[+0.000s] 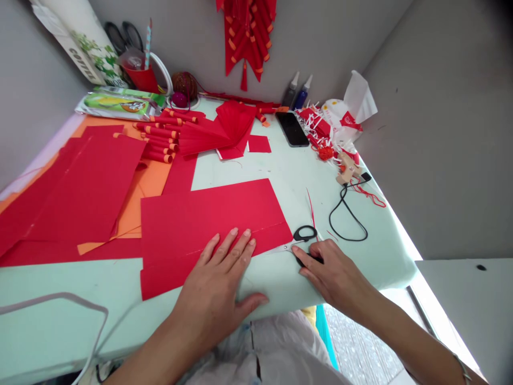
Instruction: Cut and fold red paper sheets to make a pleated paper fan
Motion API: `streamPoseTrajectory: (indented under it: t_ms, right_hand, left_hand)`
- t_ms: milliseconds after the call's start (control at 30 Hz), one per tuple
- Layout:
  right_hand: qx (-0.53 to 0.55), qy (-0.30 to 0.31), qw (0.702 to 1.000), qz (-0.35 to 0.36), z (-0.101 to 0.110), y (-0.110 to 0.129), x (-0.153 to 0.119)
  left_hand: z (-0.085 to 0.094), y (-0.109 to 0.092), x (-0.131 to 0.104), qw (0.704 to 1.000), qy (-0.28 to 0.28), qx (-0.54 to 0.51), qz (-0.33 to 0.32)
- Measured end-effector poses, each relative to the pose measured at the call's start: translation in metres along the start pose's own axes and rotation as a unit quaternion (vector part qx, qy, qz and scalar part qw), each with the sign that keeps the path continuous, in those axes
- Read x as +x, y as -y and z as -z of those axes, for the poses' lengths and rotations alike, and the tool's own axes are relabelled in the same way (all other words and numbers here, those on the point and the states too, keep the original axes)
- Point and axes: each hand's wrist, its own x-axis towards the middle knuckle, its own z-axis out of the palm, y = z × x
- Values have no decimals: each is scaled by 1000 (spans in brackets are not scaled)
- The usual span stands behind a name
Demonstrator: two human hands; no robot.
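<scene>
Your left grip (218,283) lies spread flat, clasping nothing, its fingers pressed onto paper. Beneath runs the pale green tabletop (372,262), with a pile of red sheets (88,187) on its left. Just right of that pile, towards the near side, lies the red sheet (212,219) you are pinning, its right end reaching close to your right grip (334,267). That one is closed around a handle of the scissors (287,247), whose blades point left beside the sheet's near edge; you cannot tell from this view whether they are parted. When you work them, press evenly with your left side so the thin sheet doesn't buckle, and mind your fingertips, since the blades aim their way. Steer by the pale line (269,226) across the sheet for straightness. Nudge aside the thin red thread (311,208) by the far handle, as it could snag.
</scene>
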Motion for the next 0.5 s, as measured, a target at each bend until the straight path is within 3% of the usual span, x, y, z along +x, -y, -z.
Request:
streamPoseTrajectory:
  t_ms: [500]
  right_hand:
    - [-40,12,999,25,-9,5,-8]
  left_hand:
    - [0,0,0,1000,-7,-1,0]
